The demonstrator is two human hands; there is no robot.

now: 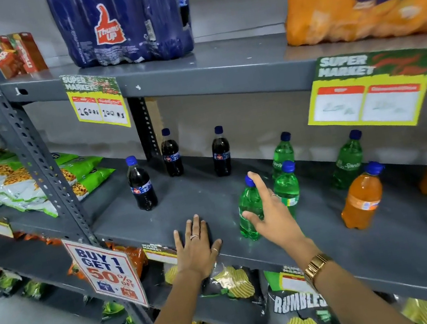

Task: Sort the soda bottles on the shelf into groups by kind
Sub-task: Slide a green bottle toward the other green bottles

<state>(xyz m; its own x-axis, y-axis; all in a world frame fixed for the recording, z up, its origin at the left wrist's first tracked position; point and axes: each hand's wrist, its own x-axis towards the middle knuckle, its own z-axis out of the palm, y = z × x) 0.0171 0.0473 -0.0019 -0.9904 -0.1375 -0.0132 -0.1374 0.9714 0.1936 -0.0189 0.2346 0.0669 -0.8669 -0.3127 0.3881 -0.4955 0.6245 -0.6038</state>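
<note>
Our left hand (196,246) lies flat, fingers spread, on the shelf (213,199). Our right hand (267,209) is wide open against the nearest green bottle (249,212), not gripping; colas (141,187) stand left, orange bottles (361,200) right.

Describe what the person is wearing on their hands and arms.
Both forearms are bare, with no sleeves in view. The left hand wears a band ring on one of the middle fingers and another ring on the little finger. The right hand has a ring on one finger, and a gold-coloured metal wristwatch with a linked band sits on the right wrist.
</note>
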